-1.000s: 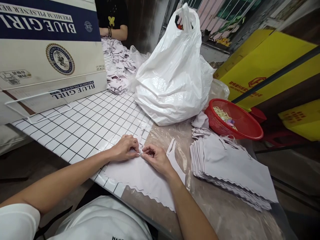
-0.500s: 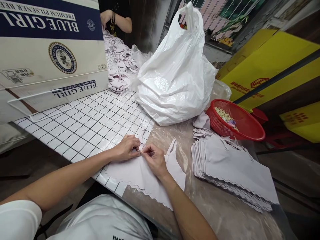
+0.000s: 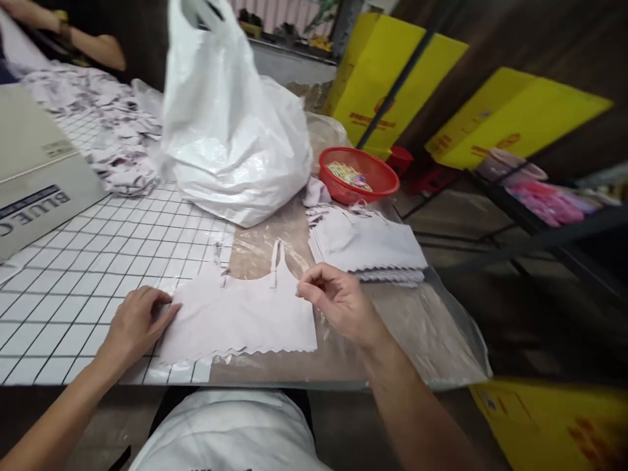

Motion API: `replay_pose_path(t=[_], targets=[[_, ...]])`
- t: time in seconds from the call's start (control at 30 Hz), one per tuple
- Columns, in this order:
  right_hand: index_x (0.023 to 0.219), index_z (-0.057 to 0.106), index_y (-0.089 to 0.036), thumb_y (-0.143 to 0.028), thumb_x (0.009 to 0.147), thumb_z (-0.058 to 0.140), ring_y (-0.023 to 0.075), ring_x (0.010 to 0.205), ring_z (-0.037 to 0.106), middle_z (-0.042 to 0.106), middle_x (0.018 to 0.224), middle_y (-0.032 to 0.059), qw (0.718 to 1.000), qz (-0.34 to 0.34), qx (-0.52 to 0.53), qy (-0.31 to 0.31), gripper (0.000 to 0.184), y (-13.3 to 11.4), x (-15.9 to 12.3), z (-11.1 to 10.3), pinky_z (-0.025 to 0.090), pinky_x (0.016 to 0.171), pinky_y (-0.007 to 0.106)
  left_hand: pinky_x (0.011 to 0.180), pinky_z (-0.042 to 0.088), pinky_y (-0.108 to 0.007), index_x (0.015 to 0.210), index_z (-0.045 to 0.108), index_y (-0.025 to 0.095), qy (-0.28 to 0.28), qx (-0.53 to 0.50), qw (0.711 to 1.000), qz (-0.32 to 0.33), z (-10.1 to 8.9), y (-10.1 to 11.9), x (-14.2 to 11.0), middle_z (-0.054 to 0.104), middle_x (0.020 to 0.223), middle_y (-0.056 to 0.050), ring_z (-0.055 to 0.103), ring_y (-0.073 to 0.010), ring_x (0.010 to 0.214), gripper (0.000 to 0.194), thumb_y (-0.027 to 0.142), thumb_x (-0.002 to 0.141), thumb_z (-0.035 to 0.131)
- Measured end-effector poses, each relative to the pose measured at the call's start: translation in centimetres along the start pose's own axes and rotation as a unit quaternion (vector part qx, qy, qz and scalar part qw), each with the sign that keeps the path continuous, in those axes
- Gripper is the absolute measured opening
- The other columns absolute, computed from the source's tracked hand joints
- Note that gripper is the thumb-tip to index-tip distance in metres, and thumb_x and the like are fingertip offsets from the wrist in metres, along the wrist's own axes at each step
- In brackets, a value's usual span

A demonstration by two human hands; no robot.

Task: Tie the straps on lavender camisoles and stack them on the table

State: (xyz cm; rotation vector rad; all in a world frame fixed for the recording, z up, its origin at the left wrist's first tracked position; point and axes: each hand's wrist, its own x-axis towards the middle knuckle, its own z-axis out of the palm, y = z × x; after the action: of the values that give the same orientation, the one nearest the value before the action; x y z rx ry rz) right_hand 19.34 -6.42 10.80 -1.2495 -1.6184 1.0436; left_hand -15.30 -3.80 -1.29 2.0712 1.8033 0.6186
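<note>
A pale lilac camisole top (image 3: 240,317) with thin straps and a scalloped hem lies flat before me at the table's front edge. My left hand (image 3: 140,324) is at its left edge, thumb and curled fingers closed on the fabric there. At the upper right edge, below the right strap, my right hand (image 3: 341,301) pinches with thumb and forefinger against the cloth. Beyond that hand sits a stack of similar lilac garments (image 3: 377,242), straps toward the back.
A bulky white plastic bag (image 3: 235,144) stands behind the top. Right of it is a red basket (image 3: 360,173) holding small strips. Further left are a carton (image 3: 39,157) and a heap of lilac pieces (image 3: 112,124), with a co-worker's arm (image 3: 93,46) behind. Yellow boxes (image 3: 392,72) stand at back right.
Both hands have left the strap and moved apart to the two sides of the top, which now lies spread out straight. The view has swung to the right.
</note>
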Motion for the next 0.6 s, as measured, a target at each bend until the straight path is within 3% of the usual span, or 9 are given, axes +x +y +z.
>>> replay_pose_path(t=[0.13, 0.23, 0.33, 0.4, 0.47, 0.6], targets=[[0.082, 0.064, -0.023, -0.047, 0.091, 0.059, 0.0138, 0.069, 0.059, 0.061, 0.072, -0.0002, 0.981, -0.136, 0.138, -0.018, 0.026, -6.2, -4.2, 0.4, 0.048, 0.065, 0.026, 0.084, 0.047, -0.045, 0.081, 0.058, 0.023, 0.034, 0.036, 0.999, -0.006, 0.1, -0.1, -0.7, 0.063, 0.086, -0.009, 0.056, -0.0297, 0.085, 0.04, 0.061, 0.078, 0.048], [0.083, 0.064, -0.022, -0.05, 0.093, 0.056, 0.0124, 0.066, 0.059, 0.06, 0.07, -0.0011, 0.978, -0.178, 0.108, 0.024, 0.031, -7.0, -5.1, -0.4, 0.047, 0.063, 0.024, 0.081, 0.05, -0.045, 0.082, 0.06, 0.022, 0.005, 0.057, 0.998, -0.033, -0.1, 0.5, -0.7, 0.064, 0.089, -0.011, 0.059, -0.0317, 0.089, 0.044, 0.064, 0.079, 0.046], [0.076, 0.06, -0.022, -0.046, 0.09, 0.06, 0.0139, 0.065, 0.057, 0.059, 0.068, -0.001, 0.988, -0.073, -0.057, 0.123, 0.029, -3.2, -5.3, -1.5, 0.044, 0.063, 0.026, 0.071, 0.051, -0.04, 0.083, 0.062, 0.02, -0.058, 0.055, 0.994, -0.079, -0.5, 1.3, -1.0, 0.067, 0.091, -0.013, 0.063, -0.0314, 0.089, 0.05, 0.068, 0.077, 0.05], [0.069, 0.056, -0.021, -0.043, 0.089, 0.064, 0.0165, 0.064, 0.058, 0.06, 0.066, 0.0009, 0.964, 0.078, -0.192, 0.166, 0.03, 0.6, -5.5, -1.2, 0.043, 0.063, 0.029, 0.065, 0.05, -0.038, 0.086, 0.061, 0.018, -0.079, 0.056, 0.989, -0.112, -0.6, 1.8, -1.4, 0.068, 0.093, -0.014, 0.064, -0.0318, 0.086, 0.054, 0.071, 0.074, 0.053], [0.071, 0.058, -0.021, -0.043, 0.086, 0.068, 0.0223, 0.071, 0.063, 0.064, 0.071, 0.0054, 0.924, 0.204, -0.282, 0.159, 0.029, 4.1, -6.1, 0.2, 0.044, 0.066, 0.032, 0.06, 0.048, -0.036, 0.084, 0.059, 0.019, -0.085, 0.061, 0.985, -0.137, -0.6, 2.2, -2.0, 0.068, 0.088, -0.013, 0.064, -0.0313, 0.081, 0.054, 0.071, 0.072, 0.055], [0.089, 0.063, -0.017, -0.039, 0.08, 0.075, 0.0324, 0.1, 0.064, 0.07, 0.098, 0.0175, 0.884, 0.237, -0.371, 0.16, 0.026, 7.6, -7.6, 4.0, 0.047, 0.079, 0.038, 0.051, 0.038, -0.031, 0.065, 0.047, 0.024, -0.085, 0.057, 0.986, -0.129, -0.7, 2.8, -3.2, 0.057, 0.059, -0.003, 0.054, -0.0231, 0.058, 0.046, 0.068, 0.076, 0.052]])
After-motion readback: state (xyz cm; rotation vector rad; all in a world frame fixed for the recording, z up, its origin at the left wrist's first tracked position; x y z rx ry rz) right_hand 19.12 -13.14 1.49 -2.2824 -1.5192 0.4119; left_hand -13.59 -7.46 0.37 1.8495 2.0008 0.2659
